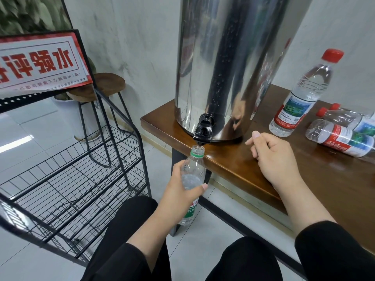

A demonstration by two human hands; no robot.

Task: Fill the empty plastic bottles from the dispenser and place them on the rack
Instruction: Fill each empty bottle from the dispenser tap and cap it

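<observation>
The uncapped bottle (192, 177) is held by the left hand (178, 191), grip curled round its body, mouth under the dispenser (233, 67) tap (203, 133) to catch water, while the right hand (272, 155), loosely curled and empty, is rested on the surface (304, 179).

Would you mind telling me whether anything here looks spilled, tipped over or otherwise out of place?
Two red-capped bottles lie on their sides on the wooden table, while a third bottle stands upright beside them. No spill shows. The left hand holds an uncapped bottle under the dispenser's tap.
</observation>
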